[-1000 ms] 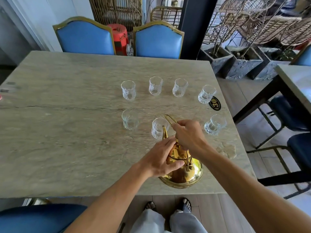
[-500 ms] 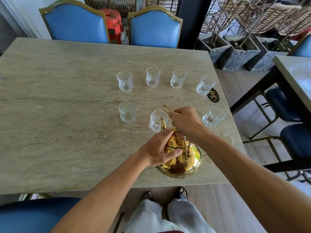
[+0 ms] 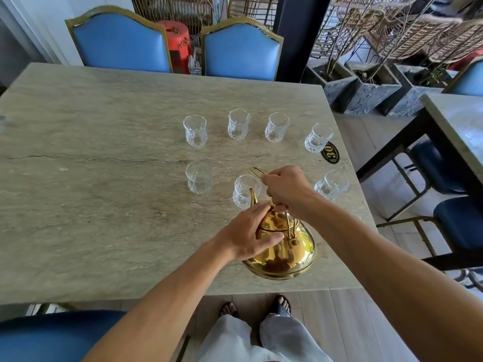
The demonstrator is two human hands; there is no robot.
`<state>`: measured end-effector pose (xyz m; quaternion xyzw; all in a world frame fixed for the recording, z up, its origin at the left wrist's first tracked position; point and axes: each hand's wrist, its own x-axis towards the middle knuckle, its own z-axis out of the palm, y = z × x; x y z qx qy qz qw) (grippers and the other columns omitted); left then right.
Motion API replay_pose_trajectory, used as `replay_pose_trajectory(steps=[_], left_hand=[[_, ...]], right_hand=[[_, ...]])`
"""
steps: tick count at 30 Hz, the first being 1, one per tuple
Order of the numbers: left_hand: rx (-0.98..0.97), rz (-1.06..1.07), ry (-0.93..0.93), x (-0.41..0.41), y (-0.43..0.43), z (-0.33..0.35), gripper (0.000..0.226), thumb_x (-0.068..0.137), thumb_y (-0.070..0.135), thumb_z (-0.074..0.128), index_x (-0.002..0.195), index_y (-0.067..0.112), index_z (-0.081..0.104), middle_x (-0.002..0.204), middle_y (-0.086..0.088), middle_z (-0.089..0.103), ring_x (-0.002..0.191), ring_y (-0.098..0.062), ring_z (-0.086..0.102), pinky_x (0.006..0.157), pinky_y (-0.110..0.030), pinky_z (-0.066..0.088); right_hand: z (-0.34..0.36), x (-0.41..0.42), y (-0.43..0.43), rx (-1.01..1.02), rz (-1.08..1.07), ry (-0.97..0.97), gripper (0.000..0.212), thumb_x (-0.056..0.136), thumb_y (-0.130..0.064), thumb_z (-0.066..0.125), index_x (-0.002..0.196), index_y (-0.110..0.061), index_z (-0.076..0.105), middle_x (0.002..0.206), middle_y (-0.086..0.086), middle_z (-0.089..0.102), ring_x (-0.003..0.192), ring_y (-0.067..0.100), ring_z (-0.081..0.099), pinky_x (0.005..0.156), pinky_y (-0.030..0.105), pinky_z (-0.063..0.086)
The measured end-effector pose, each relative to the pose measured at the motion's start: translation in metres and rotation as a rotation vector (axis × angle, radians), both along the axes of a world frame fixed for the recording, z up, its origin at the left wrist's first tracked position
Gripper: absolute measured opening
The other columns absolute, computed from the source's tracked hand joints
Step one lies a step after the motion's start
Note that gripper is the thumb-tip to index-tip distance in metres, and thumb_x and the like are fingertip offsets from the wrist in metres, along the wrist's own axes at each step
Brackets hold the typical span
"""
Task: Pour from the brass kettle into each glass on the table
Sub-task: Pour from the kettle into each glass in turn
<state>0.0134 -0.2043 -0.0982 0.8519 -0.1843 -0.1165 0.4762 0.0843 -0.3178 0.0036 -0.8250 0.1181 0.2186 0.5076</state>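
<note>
A shiny brass kettle [image 3: 283, 253] stands near the front edge of the stone table [image 3: 91, 205]. My right hand [image 3: 287, 188] is closed around its tall wire handle. My left hand [image 3: 248, 232] rests on the kettle's lid and shoulder, fingers wrapped over it. The thin spout points at a clear cut glass [image 3: 244, 192] just beyond. Several more small glasses stand around: one at left [image 3: 199, 177], one at right [image 3: 331, 184], and a far row running from one [image 3: 195, 130] to another [image 3: 317, 138]. All look empty.
A black oval "30" number plate [image 3: 330, 152] lies by the right edge. Two blue chairs [image 3: 240, 48] stand at the far side, another blue seat [image 3: 52, 333] at front left. A second table [image 3: 457, 121] and stone planters [image 3: 371, 87] are to the right.
Both hands keep the same hold on the kettle. The kettle has stayed in place on the table. Only the camera has shifted slightly.
</note>
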Motion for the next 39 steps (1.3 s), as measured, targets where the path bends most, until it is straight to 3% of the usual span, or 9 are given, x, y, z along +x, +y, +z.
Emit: replay_pose_trajectory(steps=[2,8,10,12,16,21,27,32,39], left_hand=[[-0.005,0.001,0.007,0.000,0.000,0.000,0.066,0.094,0.050,0.060,0.150,0.019,0.042,0.144,0.001,0.052,0.125,-0.010,0.052,0.098,-0.003,0.034],[-0.014,-0.002,0.034,-0.001,0.001,0.002,0.069,0.094,0.051,0.059,0.153,0.021,0.039,0.136,0.011,0.046,0.120,-0.005,0.051,0.096,-0.006,0.036],[-0.012,-0.002,0.041,-0.001,0.001,0.002,0.070,0.094,0.051,0.058,0.154,0.020,0.038,0.137,0.010,0.047,0.118,-0.007,0.051,0.095,-0.005,0.036],[-0.015,-0.005,0.052,-0.001,0.001,0.002,0.070,0.095,0.050,0.059,0.155,0.020,0.037,0.135,0.012,0.045,0.114,-0.002,0.051,0.092,0.000,0.034],[-0.017,-0.006,0.073,-0.001,0.001,0.003,0.072,0.095,0.050,0.058,0.156,0.021,0.036,0.129,0.017,0.044,0.106,0.018,0.049,0.090,0.001,0.034],[0.001,-0.015,0.102,-0.001,0.001,0.004,0.072,0.095,0.051,0.058,0.157,0.025,0.034,0.131,0.012,0.047,0.110,-0.003,0.054,0.096,-0.017,0.043],[0.009,-0.017,0.103,-0.001,0.000,0.005,0.072,0.096,0.054,0.057,0.158,0.027,0.032,0.132,0.011,0.049,0.113,-0.009,0.056,0.102,-0.030,0.048],[0.012,-0.012,0.112,0.000,0.000,0.005,0.073,0.095,0.056,0.057,0.158,0.029,0.030,0.127,0.012,0.050,0.107,0.003,0.056,0.098,-0.028,0.049],[0.009,-0.015,0.121,-0.001,0.000,0.010,0.077,0.096,0.054,0.056,0.161,0.025,0.027,0.133,0.012,0.046,0.114,-0.008,0.055,0.101,-0.027,0.047]], right_hand=[[0.002,0.001,0.000,-0.002,0.006,0.011,0.019,0.095,-0.008,0.053,0.096,0.003,0.068,0.074,0.016,0.043,0.041,0.018,0.033,0.040,0.025,0.030],[-0.001,0.004,0.002,-0.026,-0.020,0.037,0.034,0.094,-0.008,0.053,0.111,0.021,0.060,0.072,0.016,0.047,0.041,0.018,0.034,0.041,0.025,0.030],[0.000,0.005,0.002,-0.015,-0.012,0.051,0.027,0.094,-0.006,0.052,0.099,0.016,0.066,0.068,0.013,0.045,0.040,0.017,0.033,0.039,0.023,0.030],[0.002,0.004,0.003,-0.010,0.000,0.063,0.015,0.094,-0.006,0.051,0.083,-0.002,0.061,0.063,0.010,0.042,0.040,0.016,0.031,0.038,0.022,0.029],[0.004,0.005,0.002,-0.011,-0.006,0.067,0.023,0.094,-0.003,0.050,0.071,-0.007,0.050,0.059,0.007,0.040,0.035,0.013,0.029,0.037,0.019,0.028],[0.004,0.007,0.003,0.027,-0.028,0.096,0.031,0.093,0.002,0.048,0.065,-0.011,0.042,0.057,0.005,0.036,0.030,0.011,0.028,0.037,0.019,0.025],[0.006,0.008,0.004,-0.009,-0.028,0.112,0.023,0.093,0.001,0.050,0.072,-0.008,0.048,0.058,0.006,0.038,0.031,0.011,0.030,0.037,0.020,0.026],[0.006,0.010,0.005,-0.025,-0.023,0.112,0.022,0.093,0.001,0.051,0.073,-0.008,0.049,0.059,0.007,0.039,0.031,0.011,0.031,0.037,0.020,0.026],[0.007,0.012,0.008,-0.049,-0.027,0.133,0.008,0.094,0.001,0.051,0.091,-0.006,0.054,0.059,0.007,0.040,0.035,0.012,0.032,0.037,0.020,0.025]])
